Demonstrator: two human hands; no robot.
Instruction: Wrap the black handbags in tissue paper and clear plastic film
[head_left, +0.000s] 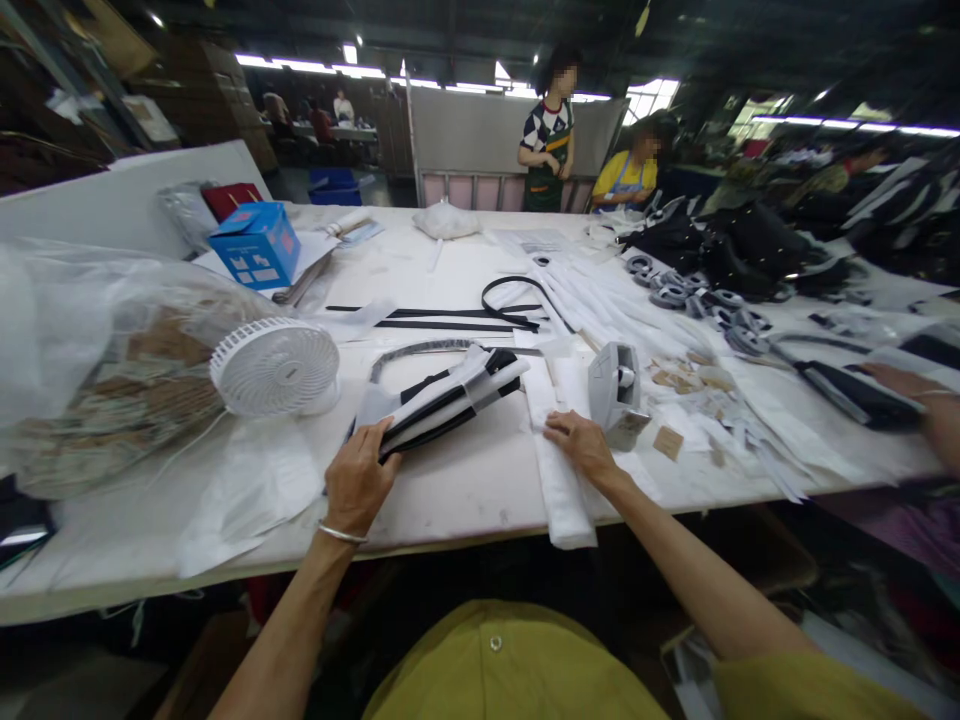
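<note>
My left hand (361, 478) is closed around the near end of a folded black bag (457, 392) with white wrapping along it. A curved handle (420, 350), which seems wrapped in clear film, lies just behind the bundle. My right hand (579, 444) has its fingers bent together on a long white wrapping sheet (564, 495), which hangs slightly over the table's front edge. Directly right of these fingers stands a grey-white tape dispenser (613, 385). Black straps (450, 320), one of them looped, lie across the table behind the bag.
A white fan (276, 366) and a clear sack (112, 390) of brown packets stand at left, near a blue box (256, 246). Rolled straps (675, 290) and black bags (750, 245) are heaped at right. A co-worker's hand (900, 382) touches another black bag; other people are farther back.
</note>
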